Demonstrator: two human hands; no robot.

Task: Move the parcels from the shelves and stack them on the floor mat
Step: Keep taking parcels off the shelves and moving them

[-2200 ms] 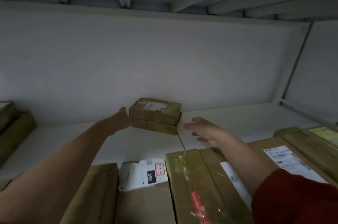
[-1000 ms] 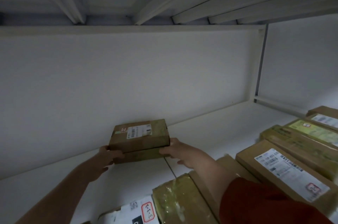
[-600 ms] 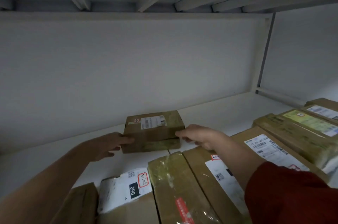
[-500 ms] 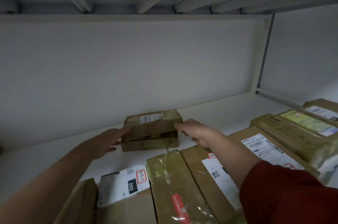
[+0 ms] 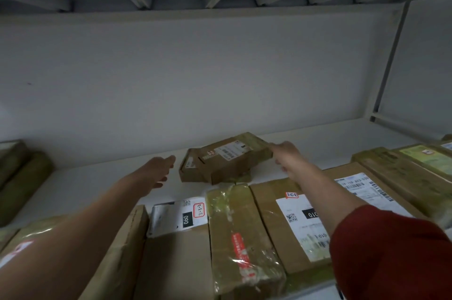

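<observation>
subject: small top parcel (image 5: 228, 154), middle of the white shelf (image 5: 93, 179), far side, close to the back wall (image 5: 195, 79). it lies askew and tilted across a lower parcel (image 5: 192, 168), its right end raised. both are still on the shelf; no floor mat is in view.

left hand (image 5: 157, 170): open, fingers stretched out, holding nothing. it sits just left of the lower parcel with a gap between them, apparently placed to catch that end of the stack.

right hand (image 5: 287, 155): fingers mostly straight, one fingertip on the far right corner of the top parcel. no closed grip is visible. this contact may account for the parcel's twist.

both arms reach over the near row of larger parcels (image 5: 244, 226), which blocks a closer approach. more parcels sit at the far left (image 5: 22, 172) and at the right (image 5: 415, 165).

judgement: pick-up in progress, nothing secured. the skewed top parcel could slide off its base if only one end is pulled; a hand on each end seems necessary.
</observation>
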